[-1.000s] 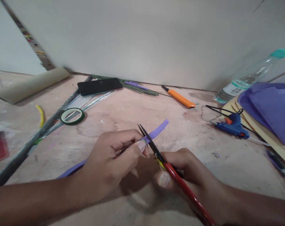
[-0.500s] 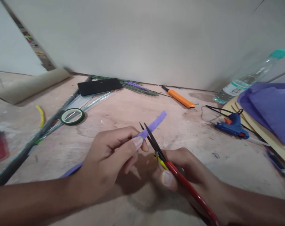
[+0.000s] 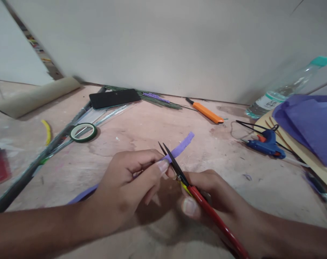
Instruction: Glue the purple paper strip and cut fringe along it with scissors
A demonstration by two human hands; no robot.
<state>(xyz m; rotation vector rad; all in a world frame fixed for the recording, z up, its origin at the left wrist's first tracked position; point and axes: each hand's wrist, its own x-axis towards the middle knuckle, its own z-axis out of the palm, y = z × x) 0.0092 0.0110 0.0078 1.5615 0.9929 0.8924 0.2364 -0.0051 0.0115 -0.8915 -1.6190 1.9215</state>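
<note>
Behind a stained, pinkish work surface (image 3: 152, 122), a plain pale wall (image 3: 163, 43). At far right, beside layered purple sheets (image 3: 309, 122), a clear bottle (image 3: 291, 86) with a teal cap (image 3: 321, 62), holding clear liquid in its lower part. Reaching in from lower left with the left hand (image 3: 133, 180), pinching a purple strip (image 3: 181, 146) between thumb and fingers. Coming from lower right with the right hand (image 3: 214, 194), closed around red-handled scissors (image 3: 206, 207). Held over the surface: the strip, with its long axis slanted and its free end pointing away and rightward. Crossing it just beside the pinch, dark blades (image 3: 174, 160), slightly parted, aimed away and leftward. Beside the left wrist, more purple material (image 3: 83, 193); cannot tell whether joined to the strip.
</note>
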